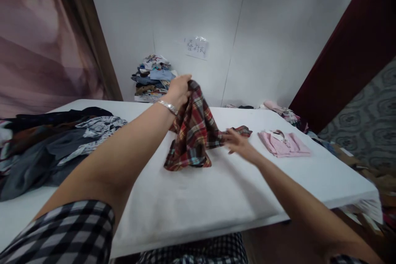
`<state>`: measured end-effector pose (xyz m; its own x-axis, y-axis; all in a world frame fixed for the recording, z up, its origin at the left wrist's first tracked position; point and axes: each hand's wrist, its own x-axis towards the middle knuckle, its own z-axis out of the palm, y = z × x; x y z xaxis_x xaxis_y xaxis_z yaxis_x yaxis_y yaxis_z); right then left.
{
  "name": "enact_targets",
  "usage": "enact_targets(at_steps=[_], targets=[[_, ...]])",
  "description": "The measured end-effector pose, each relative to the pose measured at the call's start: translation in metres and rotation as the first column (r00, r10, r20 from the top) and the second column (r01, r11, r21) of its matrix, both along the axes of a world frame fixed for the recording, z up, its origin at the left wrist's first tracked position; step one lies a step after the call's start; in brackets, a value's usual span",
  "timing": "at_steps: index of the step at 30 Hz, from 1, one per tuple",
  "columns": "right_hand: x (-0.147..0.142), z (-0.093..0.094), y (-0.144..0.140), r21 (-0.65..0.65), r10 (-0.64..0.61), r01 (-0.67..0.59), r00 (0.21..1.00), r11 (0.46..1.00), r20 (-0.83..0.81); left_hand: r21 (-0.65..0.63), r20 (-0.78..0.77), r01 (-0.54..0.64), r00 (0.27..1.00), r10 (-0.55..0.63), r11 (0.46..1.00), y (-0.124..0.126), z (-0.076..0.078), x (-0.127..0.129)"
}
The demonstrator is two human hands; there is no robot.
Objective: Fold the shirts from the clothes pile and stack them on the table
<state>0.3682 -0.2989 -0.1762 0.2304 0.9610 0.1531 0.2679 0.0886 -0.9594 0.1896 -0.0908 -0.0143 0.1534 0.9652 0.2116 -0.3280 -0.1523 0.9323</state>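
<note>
Red, brown and cream checked cloth, soft and creased: one plaid shirt (pixel 196 132), at the centre of the clock used below. Upper part raised into a narrow peak, lower edge spread in loose folds on the counter (pixel 185 202), a strip trailing towards three o'clock.

Counter: smooth white covering, faintly wrinkled at the near edge.

Left hand (pixel 180 90): at eleven o'clock, gripping the gathered top of the plaid shirt, held above the counter. Arm stretched out from eight o'clock, elbow slightly bent; silver bracelet (pixel 168 107) at the wrist; short black-and-white checked sleeve (pixel 74 227).

Right hand (pixel 239 142): just past three o'clock, fingers extended and loosely spread at the trailing strip; slightly blurred, so whether cloth is pinched there cannot be told. Forearm straight, running in from four o'clock, palm side low.

Pink shirt (pixel 284 148): three o'clock, folded into a flat block, pale collar uppermost.

Clothes heap (pixel 68 144): nine o'clock, limp dark-grey fabric with a black-and-white patterned piece on top.

Clothes stack (pixel 154 78): between ten and eleven o'clock, layered, uneven, mixed colours.

Paper sign (pixel 197 48): twelve o'clock, handwritten, fixed to the smooth pale wall (pixel 272 49).
</note>
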Motion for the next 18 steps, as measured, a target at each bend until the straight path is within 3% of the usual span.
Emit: enact_targets(at_steps=[1, 2, 5, 7, 9, 12, 16, 18], targets=[[-0.027, -0.006, 0.001, 0.028, 0.135, -0.136, 0.990, 0.990, 0.047, -0.005, 0.088, 0.050, 0.995, -0.049, 0.999, -0.009, 0.010, 0.011], [-0.051, -0.010, 0.003, 0.071, 0.168, -0.174, 0.982, 0.982, 0.086, 0.019, 0.149, 0.094, 0.984, -0.096, 0.995, -0.018, 0.020, 0.020], [-0.087, -0.005, 0.010, 0.173, 0.011, -0.018, 0.999, 0.985, 0.046, 0.119, 0.214, 0.227, 0.945, -0.248, 0.967, -0.033, 0.037, 0.034], [-0.082, 0.014, 0.011, 0.203, -0.111, 0.114, 0.993, 0.972, -0.028, 0.128, 0.133, 0.309, 0.936, -0.325, 0.942, -0.035, 0.032, 0.029], [-0.062, 0.040, 0.011, 0.235, -0.188, 0.199, 0.980, 0.951, -0.069, 0.076, -0.021, 0.329, 0.944, -0.329, 0.941, -0.038, 0.012, 0.012], [-0.034, 0.076, 0.011, 0.246, -0.257, 0.310, 0.940, 0.918, -0.225, 0.058, -0.172, 0.280, 0.948, -0.267, 0.958, -0.065, -0.037, -0.024], [-0.039, 0.099, 0.011, 0.088, -0.129, 0.154, 0.962, 0.984, -0.240, 0.238, -0.210, 0.443, 0.892, -0.399, 0.864, -0.130, -0.109, -0.052], [-0.051, 0.103, 0.008, -0.005, -0.021, 0.020, 0.969, 1.000, -0.244, 0.213, -0.205, 0.412, 0.906, -0.371, 0.886, -0.148, -0.132, -0.054]])
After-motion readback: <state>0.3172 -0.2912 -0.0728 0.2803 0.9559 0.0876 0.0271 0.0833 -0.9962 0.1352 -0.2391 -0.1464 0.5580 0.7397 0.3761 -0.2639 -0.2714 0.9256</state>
